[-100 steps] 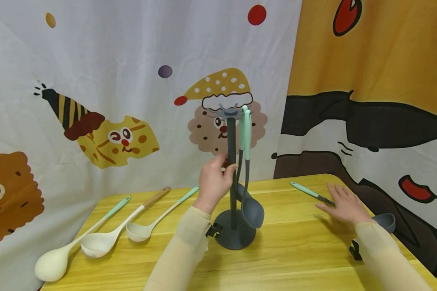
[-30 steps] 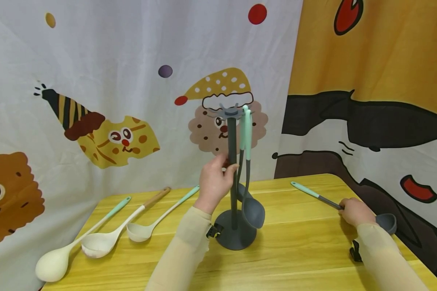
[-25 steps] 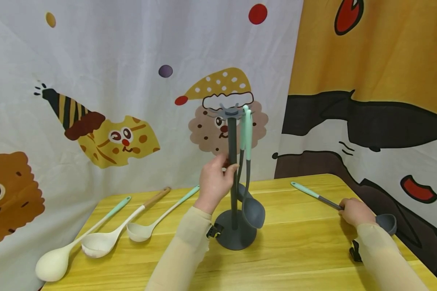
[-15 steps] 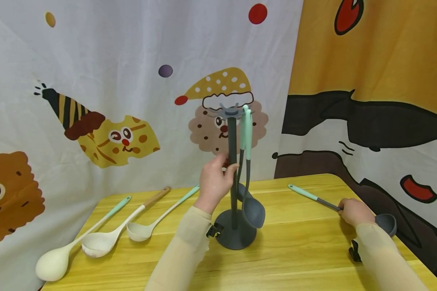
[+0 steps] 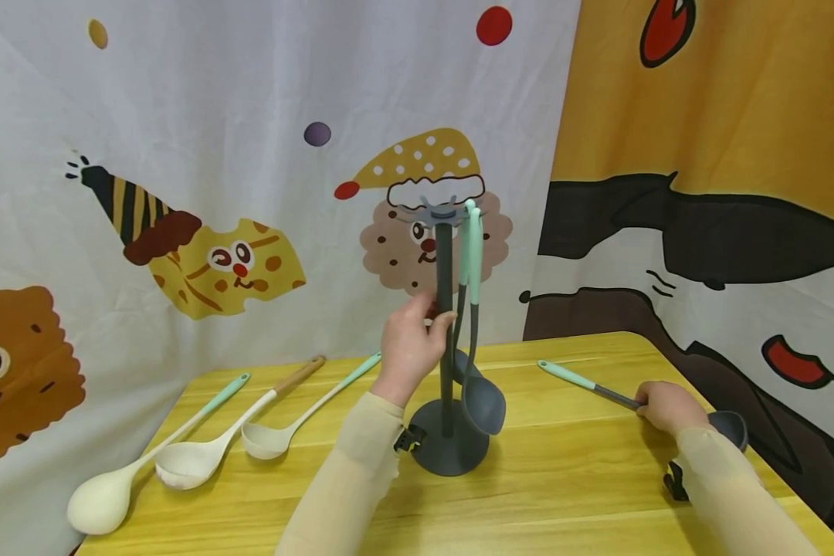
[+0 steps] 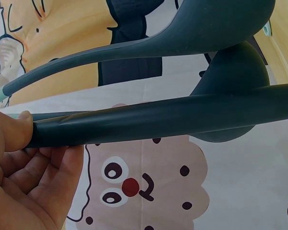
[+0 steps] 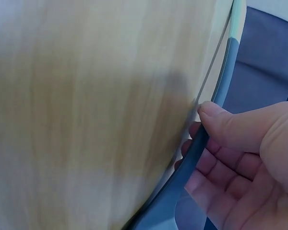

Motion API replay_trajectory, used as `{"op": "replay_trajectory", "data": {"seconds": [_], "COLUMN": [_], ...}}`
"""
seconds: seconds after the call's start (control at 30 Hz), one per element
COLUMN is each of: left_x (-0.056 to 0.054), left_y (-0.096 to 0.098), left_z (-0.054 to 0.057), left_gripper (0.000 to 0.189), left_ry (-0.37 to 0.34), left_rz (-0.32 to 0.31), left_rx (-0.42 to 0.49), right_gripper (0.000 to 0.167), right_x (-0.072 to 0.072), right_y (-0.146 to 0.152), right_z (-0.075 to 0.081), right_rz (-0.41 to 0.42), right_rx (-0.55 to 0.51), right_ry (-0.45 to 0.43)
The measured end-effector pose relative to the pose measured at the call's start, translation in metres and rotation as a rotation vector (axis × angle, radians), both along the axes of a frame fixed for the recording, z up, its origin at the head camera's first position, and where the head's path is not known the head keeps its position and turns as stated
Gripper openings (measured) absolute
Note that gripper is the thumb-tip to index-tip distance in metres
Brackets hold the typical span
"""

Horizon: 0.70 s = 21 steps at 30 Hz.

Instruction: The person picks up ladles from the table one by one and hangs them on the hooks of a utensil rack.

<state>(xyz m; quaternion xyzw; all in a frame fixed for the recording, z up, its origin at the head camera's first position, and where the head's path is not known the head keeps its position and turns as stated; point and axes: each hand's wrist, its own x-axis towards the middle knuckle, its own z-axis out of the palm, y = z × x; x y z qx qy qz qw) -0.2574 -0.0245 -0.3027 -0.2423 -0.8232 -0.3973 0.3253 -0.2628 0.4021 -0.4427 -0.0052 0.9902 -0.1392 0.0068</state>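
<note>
My left hand (image 5: 411, 347) holds the dark pole of a utensil stand (image 5: 443, 270), thumb in front and fingers behind it, as the left wrist view shows. Two dark grey utensils with mint handles hang from the stand's right side; the front one is a ladle (image 5: 484, 405), and the other (image 6: 235, 72) is partly hidden. At the table's right side my right hand (image 5: 674, 405) pinches the grey shaft of another ladle (image 7: 221, 81) between thumb and fingers. Its mint handle (image 5: 566, 374) points to the back left; the sleeve partly covers its bowl (image 5: 730, 427).
On the table's left lie three pale utensils: a large ladle (image 5: 100, 503) with a mint handle, a white ladle (image 5: 189, 465) with a wooden handle end, and a small ladle (image 5: 267, 441). A printed curtain (image 5: 250, 116) hangs behind the wooden table (image 5: 563, 494).
My right hand came down from lying spread over the ladle's shaft and took hold of it. The ladle has since shifted slightly left. My left hand stays on the pole.
</note>
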Motion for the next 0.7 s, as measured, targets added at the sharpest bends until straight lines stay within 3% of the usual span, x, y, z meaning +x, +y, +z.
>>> {"op": "replay_trajectory", "data": {"seconds": [0.7], "left_x": [-0.001], "left_y": [0.000], "left_z": [-0.001], "left_gripper": [0.013], "left_ry": [0.000], "left_rz": [-0.002], "left_rx": [0.000], "right_gripper": [0.008], "right_x": [0.002], "right_y": [-0.033], "right_z": [0.005], "right_rz": [0.072], "right_rx": [-0.059], "right_ry": [0.127]}}
